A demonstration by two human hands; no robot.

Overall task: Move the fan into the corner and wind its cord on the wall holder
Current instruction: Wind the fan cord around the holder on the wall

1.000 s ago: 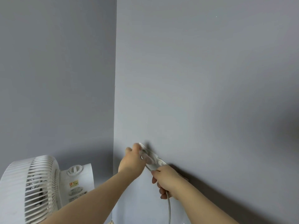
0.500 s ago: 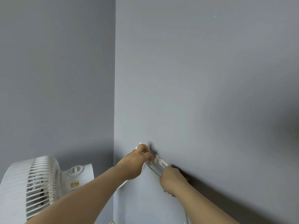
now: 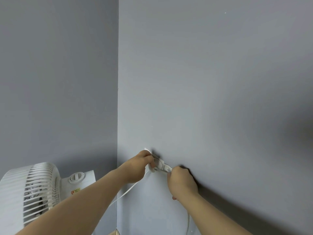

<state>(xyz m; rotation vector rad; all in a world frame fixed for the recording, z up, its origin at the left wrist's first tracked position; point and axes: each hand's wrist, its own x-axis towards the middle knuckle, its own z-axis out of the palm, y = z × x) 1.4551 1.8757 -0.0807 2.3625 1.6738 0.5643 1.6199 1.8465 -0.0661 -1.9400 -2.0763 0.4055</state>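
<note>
Winding under way: within 1 s the right hand (image 3: 182, 182) has risen from below the wall holder (image 3: 160, 162) to just beside it, so another turn is probably going on. The left hand (image 3: 141, 164) pinches the flat white cord (image 3: 129, 190) at the holder; right fingers curl round it, grip partly hidden. Holder: glossy pale plastic, low on the wall (image 3: 220, 99) near the corner. Ribbed white fan (image 3: 32, 189) stands in that corner.

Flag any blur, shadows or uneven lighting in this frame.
Head view: the white slatted plastic fan is motion-smeared; left hand and right hand cast soft shadows on the grey painted wall; its right edge dims.
</note>
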